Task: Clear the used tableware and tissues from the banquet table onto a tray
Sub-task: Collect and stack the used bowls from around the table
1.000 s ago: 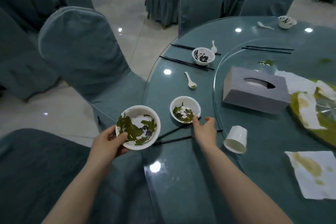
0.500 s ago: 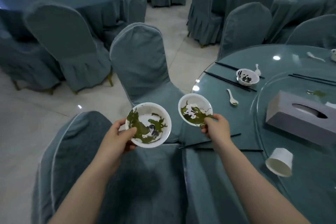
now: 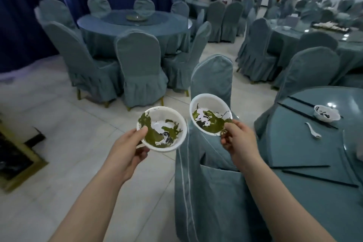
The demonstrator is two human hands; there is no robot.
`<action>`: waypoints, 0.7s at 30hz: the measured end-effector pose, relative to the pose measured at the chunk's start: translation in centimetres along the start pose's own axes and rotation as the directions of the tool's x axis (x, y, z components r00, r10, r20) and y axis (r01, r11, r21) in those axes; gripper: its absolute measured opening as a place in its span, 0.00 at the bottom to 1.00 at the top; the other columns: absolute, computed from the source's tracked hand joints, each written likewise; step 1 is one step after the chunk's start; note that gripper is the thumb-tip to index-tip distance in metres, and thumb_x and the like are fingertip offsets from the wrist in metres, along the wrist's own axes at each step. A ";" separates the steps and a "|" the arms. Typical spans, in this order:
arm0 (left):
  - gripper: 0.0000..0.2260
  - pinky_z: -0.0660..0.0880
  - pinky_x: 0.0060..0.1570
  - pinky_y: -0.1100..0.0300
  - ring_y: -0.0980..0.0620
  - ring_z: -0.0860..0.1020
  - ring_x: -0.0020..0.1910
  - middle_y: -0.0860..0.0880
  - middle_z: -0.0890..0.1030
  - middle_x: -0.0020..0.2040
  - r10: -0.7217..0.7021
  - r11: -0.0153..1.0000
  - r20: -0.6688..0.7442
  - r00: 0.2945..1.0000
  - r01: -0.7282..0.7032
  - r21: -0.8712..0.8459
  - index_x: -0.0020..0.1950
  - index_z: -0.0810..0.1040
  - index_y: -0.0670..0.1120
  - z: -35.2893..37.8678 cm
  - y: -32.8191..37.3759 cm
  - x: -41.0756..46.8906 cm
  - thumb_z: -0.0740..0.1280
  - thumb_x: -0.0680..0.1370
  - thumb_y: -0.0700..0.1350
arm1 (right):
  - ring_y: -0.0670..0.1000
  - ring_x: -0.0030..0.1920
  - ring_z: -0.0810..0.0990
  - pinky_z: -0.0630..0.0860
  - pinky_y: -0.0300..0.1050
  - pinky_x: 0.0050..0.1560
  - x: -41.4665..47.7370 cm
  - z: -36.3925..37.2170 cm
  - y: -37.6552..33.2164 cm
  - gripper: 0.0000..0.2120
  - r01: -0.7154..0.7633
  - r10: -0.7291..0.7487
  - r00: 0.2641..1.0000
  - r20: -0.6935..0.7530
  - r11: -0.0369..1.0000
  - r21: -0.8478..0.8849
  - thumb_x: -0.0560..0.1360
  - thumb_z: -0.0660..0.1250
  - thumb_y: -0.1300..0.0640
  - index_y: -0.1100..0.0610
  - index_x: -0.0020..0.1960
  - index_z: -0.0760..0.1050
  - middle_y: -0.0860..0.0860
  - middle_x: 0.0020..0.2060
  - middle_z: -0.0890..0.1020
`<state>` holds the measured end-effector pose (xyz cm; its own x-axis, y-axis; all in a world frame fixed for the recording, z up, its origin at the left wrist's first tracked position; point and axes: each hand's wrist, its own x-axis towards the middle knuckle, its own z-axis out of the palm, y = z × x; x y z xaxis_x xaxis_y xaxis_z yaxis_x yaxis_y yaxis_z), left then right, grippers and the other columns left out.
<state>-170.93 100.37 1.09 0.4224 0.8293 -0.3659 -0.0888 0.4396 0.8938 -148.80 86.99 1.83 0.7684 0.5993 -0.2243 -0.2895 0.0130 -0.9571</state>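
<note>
Hands each grip a dirty bowl by its rim, clear of the green scraps: left hand (image 3: 127, 151) holds the left bowl (image 3: 163, 125), right hand (image 3: 238, 143) the right bowl (image 3: 208, 104), mid-frame, off the desk (image 3: 306, 155).

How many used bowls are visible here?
3: left bowl in the left hand, right bowl in the right hand, third bowl on the table; others may be off-frame.

No readable text, labels, brands or numbers anywhere in view.
</note>
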 end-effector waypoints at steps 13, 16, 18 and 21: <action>0.12 0.69 0.25 0.65 0.58 0.72 0.25 0.53 0.79 0.32 0.060 0.996 -0.115 0.992 -0.052 0.069 0.36 0.82 0.52 -12.0 2.6 0.3 0.66 0.78 0.49 | 0.44 0.25 0.72 0.68 0.39 0.27 -6.0 18.8 3.7 0.06 0.005 0.080 0.956 0.284 0.958 -0.288 0.75 0.62 0.62 0.58 0.50 0.77 0.49 0.28 0.78; 0.11 0.68 0.26 0.64 0.57 0.70 0.25 0.51 0.78 0.33 0.044 0.995 -0.132 0.990 -0.031 0.097 0.40 0.81 0.49 -14.1 3.1 1.6 0.63 0.79 0.49 | 0.46 0.35 0.75 0.72 0.41 0.37 -4.9 21.4 5.2 0.07 0.007 0.102 0.947 0.304 0.941 -0.338 0.74 0.63 0.61 0.53 0.47 0.79 0.49 0.37 0.80; 0.12 0.68 0.27 0.64 0.56 0.69 0.27 0.51 0.78 0.34 0.045 0.995 -0.145 0.988 -0.031 0.100 0.43 0.82 0.49 -15.6 3.5 2.9 0.62 0.80 0.51 | 0.47 0.42 0.79 0.78 0.43 0.44 -3.8 23.5 6.1 0.09 -0.022 0.154 0.919 0.364 0.939 -0.342 0.75 0.62 0.61 0.50 0.48 0.78 0.49 0.44 0.82; 0.13 0.70 0.32 0.62 0.54 0.70 0.32 0.50 0.80 0.37 0.055 0.996 -0.149 0.987 -0.043 0.084 0.45 0.84 0.50 -17.4 4.4 5.5 0.63 0.80 0.53 | 0.48 0.48 0.81 0.82 0.45 0.39 -1.6 27.0 7.0 0.16 -0.068 0.222 0.857 0.465 0.943 -0.325 0.77 0.60 0.64 0.42 0.51 0.73 0.46 0.49 0.80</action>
<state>-184.67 112.89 -1.49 0.2774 0.8945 -0.3507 -0.0306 0.3731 0.9273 -167.46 107.70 0.48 0.3288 0.8888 -0.3193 -0.1400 -0.2885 -0.9472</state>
